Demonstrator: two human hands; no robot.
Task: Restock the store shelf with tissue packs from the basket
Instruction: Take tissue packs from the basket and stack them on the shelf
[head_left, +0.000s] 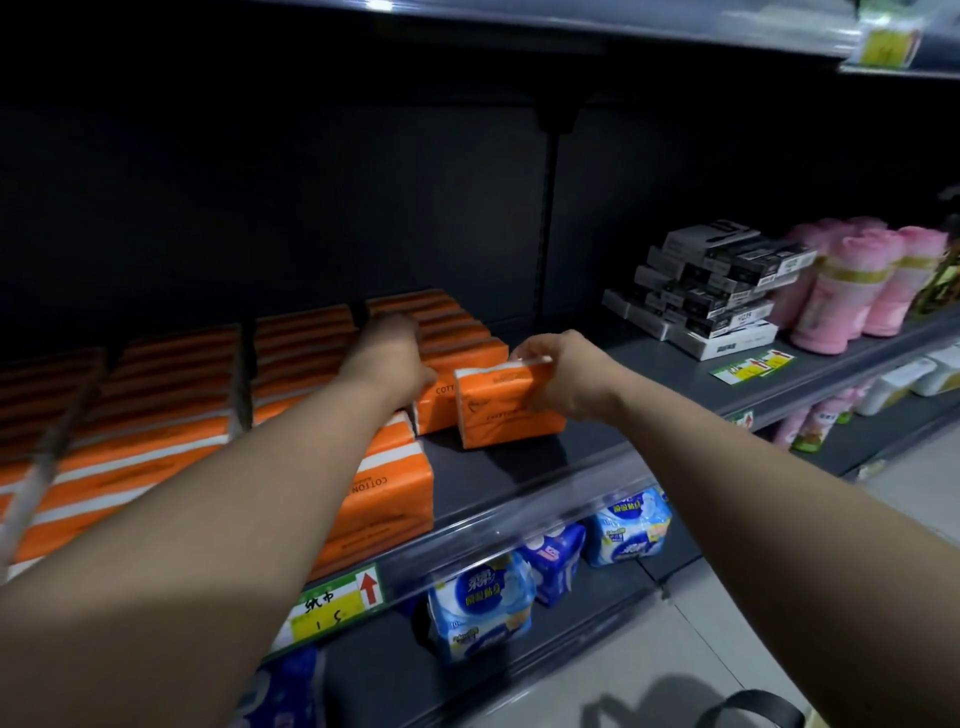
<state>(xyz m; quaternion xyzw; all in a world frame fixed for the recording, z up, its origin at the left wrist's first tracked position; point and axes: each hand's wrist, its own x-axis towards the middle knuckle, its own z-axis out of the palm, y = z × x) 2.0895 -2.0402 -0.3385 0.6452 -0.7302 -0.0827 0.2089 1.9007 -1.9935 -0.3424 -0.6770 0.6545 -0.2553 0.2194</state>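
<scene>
Several rows of orange tissue packs (171, 395) fill left and centre of shelf (519, 467). Left hand (392, 358) lies on end pack (436, 402) of rightmost row. Fingers hidden behind knuckles, cannot tell whether gripping or only pressing. Just right: held pack (511, 410), on edge, bottom at or barely above shelf board, right hand (563, 382) curled round its upper right end. Step in hand, by my reading: seating pack beside row. Next move likely calls for sliding it left, flush with neighbour, then letting go. Far right, apart: black-and-white boxes (711, 291), pink rolls (857, 286).
</scene>
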